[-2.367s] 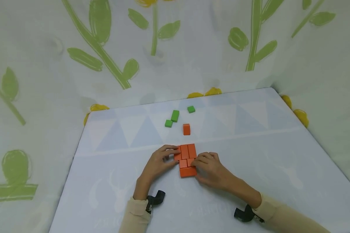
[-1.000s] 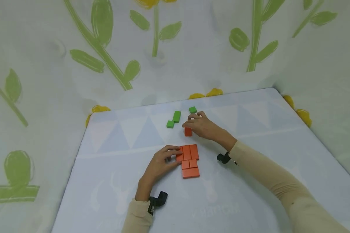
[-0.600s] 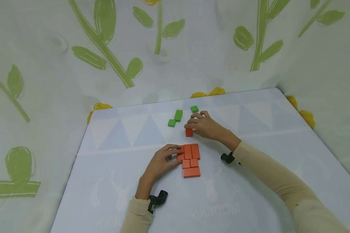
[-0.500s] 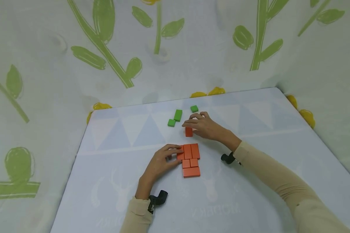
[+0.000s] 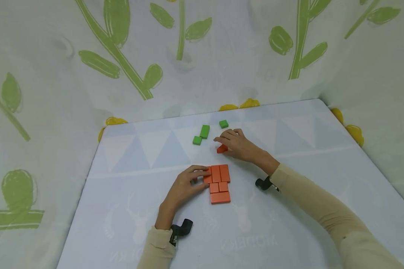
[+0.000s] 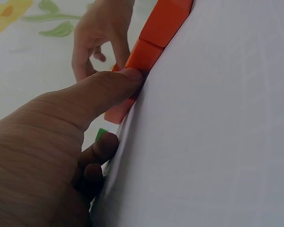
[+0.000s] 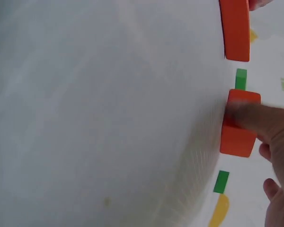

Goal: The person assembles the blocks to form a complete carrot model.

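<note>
Several flat orange blocks [image 5: 219,183] lie packed together on the pale table [image 5: 289,209]. My left hand [image 5: 188,183] rests against the cluster's left side, thumb and fingers touching its left edge; the left wrist view shows the thumb [image 6: 109,90] pressed on an orange block [image 6: 144,54]. Farther back, my right hand [image 5: 233,144] pinches a single orange block [image 5: 222,148], tilted off the table. In the right wrist view the thumb [image 7: 255,118] lies across that block [image 7: 239,125].
Three green blocks lie at the back: a small one [image 5: 197,140], a longer one [image 5: 204,131] and another small one [image 5: 223,123]. White cloth printed with green stems and yellow flowers [image 5: 128,63] walls the table on the left, back and right.
My right hand left the orange cluster, reached back to the lone orange block and gripped it. The block now tilts under the fingers. The left hand has stayed at the cluster.
</note>
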`<control>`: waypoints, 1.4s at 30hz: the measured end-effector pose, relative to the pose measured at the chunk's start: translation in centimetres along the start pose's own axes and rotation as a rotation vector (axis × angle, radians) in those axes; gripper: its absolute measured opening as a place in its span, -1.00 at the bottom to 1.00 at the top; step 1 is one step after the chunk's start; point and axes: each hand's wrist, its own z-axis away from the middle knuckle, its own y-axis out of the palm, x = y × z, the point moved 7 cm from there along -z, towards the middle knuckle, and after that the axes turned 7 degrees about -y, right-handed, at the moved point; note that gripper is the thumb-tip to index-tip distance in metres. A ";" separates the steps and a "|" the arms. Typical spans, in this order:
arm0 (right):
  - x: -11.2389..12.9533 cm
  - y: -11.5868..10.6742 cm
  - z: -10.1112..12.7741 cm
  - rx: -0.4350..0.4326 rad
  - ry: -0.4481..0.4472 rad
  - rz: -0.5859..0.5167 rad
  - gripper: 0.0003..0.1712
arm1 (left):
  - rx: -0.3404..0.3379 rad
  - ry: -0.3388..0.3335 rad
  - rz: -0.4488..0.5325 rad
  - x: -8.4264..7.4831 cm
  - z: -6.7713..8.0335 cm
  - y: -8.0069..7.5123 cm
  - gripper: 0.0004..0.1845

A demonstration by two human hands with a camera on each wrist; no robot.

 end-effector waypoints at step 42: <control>14.9 -6.1 6.7 -0.161 -0.057 -0.097 -0.45 | -0.012 -0.004 0.032 0.1 0.1 0.0 -0.61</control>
